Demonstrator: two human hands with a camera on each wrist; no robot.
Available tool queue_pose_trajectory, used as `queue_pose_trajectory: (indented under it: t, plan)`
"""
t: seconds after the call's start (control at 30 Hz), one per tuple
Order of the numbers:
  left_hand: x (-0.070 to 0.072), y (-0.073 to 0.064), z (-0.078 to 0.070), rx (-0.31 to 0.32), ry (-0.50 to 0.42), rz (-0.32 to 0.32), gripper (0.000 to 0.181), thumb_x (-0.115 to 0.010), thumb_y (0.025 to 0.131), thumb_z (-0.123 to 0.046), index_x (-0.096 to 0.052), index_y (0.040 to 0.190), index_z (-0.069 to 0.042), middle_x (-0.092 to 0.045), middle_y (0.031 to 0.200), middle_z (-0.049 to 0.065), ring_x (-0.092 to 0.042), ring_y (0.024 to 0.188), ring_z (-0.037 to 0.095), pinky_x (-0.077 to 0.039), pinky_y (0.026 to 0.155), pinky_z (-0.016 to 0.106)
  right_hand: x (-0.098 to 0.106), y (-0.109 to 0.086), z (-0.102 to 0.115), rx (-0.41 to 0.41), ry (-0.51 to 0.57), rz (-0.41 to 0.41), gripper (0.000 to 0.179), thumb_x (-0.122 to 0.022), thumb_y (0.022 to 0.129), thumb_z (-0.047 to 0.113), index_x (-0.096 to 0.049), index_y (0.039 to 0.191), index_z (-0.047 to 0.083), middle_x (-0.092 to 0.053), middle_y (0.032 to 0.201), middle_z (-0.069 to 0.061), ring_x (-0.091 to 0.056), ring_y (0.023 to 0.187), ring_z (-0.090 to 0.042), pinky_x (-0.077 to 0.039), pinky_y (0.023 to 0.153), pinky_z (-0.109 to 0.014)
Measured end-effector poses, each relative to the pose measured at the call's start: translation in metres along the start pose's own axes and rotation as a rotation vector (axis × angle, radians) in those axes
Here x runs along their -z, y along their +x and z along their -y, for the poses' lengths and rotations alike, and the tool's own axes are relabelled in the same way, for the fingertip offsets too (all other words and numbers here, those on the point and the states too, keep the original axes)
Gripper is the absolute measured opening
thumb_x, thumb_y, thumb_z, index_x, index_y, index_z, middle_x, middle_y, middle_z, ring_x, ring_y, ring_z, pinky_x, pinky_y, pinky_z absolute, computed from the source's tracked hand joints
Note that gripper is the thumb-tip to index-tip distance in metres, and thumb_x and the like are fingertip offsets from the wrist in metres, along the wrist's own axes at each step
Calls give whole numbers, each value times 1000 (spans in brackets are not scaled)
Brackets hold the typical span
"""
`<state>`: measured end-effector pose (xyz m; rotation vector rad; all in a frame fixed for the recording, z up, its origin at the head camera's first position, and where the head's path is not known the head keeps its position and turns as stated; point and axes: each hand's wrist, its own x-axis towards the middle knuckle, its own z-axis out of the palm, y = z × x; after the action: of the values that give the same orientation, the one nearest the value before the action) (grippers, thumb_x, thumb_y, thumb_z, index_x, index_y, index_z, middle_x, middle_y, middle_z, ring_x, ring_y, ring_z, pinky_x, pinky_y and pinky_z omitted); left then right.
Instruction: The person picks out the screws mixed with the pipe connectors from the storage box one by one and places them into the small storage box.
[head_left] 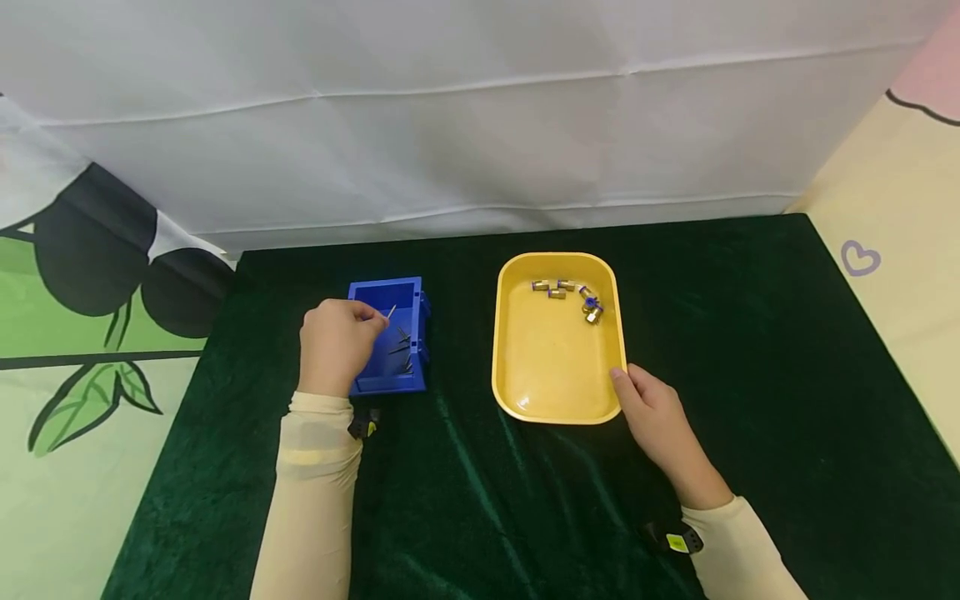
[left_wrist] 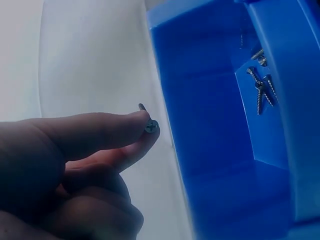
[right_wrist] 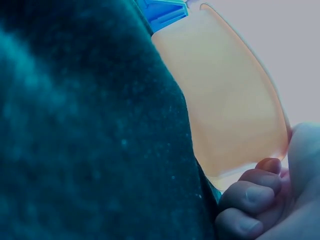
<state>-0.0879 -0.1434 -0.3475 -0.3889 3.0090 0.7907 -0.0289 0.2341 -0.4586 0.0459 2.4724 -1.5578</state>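
Note:
My left hand (head_left: 335, 346) pinches a small screw (left_wrist: 151, 126) between thumb and index finger, its cross-slotted head showing in the left wrist view. The hand is over the left side of a blue bin (head_left: 367, 384), where several more screws (left_wrist: 259, 97) lie loose. To the right, my right hand (head_left: 660, 421) grips the lower right edge of a yellow tray (head_left: 555, 367), thumb at the rim and the other fingers curled beside its outer wall. Several brass fittings with blue collars (head_left: 557, 293) rest at the tray's far end.
Dark green velvet cloth (head_left: 465, 467) covers the table, with some creases near the front. A white cloth wall (head_left: 480, 158) rises behind the table's far edge, and printed cloth hangs at the left and right.

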Motion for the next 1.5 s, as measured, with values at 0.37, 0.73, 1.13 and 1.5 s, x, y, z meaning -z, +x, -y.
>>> queue_pose_trajectory:
  t: [0.37,0.73,1.13,1.5]
  plan:
    - [-8,3,3,8,-21,12,25,-62,99,-26,-77,105,-7,-71,113,15,-60,102,33,-52,84,52,1,-2,-3,-6,-9,-2,49,-38,105,51,-61,115,9,-57,81,-11,-51,61,-26,-42,52,-31]
    - [-8,2,1,-15,-45,10,26,-61,100,-29,-76,107,-8,-71,110,12,-60,96,30,-51,76,44,0,0,-1,5,-12,-2,50,-37,104,52,-61,114,10,-59,83,-10,-53,62,-27,-43,54,-30]
    - [-20,-13,-64,-238,-92,-44,19,-64,97,-27,-77,97,-12,-49,57,2,-50,53,19,-39,48,30,1,-1,0,0,-2,6,51,-37,104,54,-62,115,10,-60,83,-10,-53,62,-28,-43,54,-30]
    - [-50,-19,-114,-311,-103,66,18,-63,98,-23,-76,97,-10,-58,66,2,-54,58,17,-45,52,26,1,-1,2,-6,15,9,50,-39,104,51,-62,115,8,-61,84,-10,-53,62,-27,-43,54,-29]
